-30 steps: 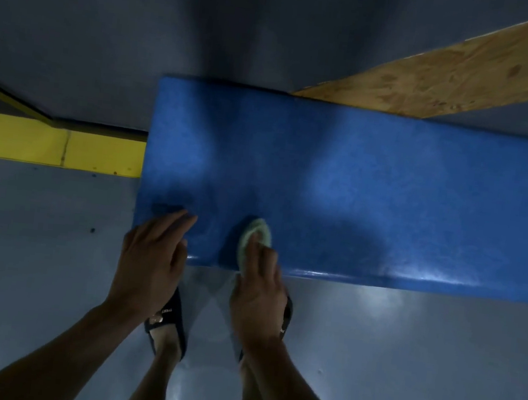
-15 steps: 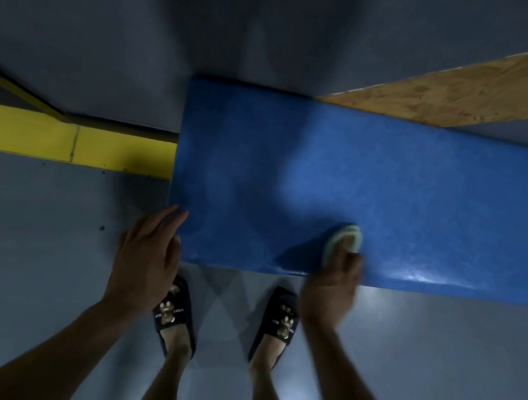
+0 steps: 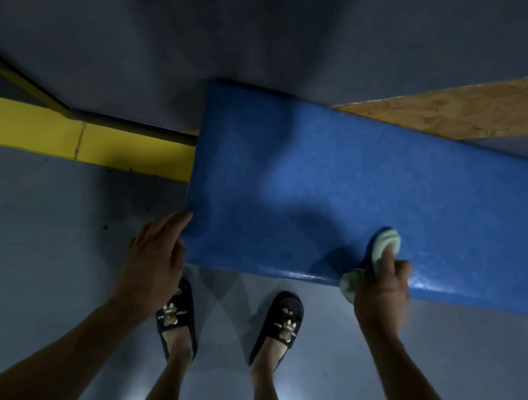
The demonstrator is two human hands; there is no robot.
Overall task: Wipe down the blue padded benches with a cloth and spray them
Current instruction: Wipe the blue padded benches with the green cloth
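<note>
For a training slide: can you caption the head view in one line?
Right hand presses a green cloth on the blue bench near its front edge; left hand rests at the bench's corner.

**One head-worn view, looking almost straight down**

A single wide-angle camera is sitting on the person's head and is facing steeply down, so the floor (image 3: 35, 256) is filling most of the frame. It is looking from standing height, close over the near corner of the blue bench (image 3: 340, 182), with both forearms reaching in from the bottom edge and the slippered feet (image 3: 278, 326) showing directly below. Straight lines are bending toward the edges. No second view is sharing the scene.
</note>
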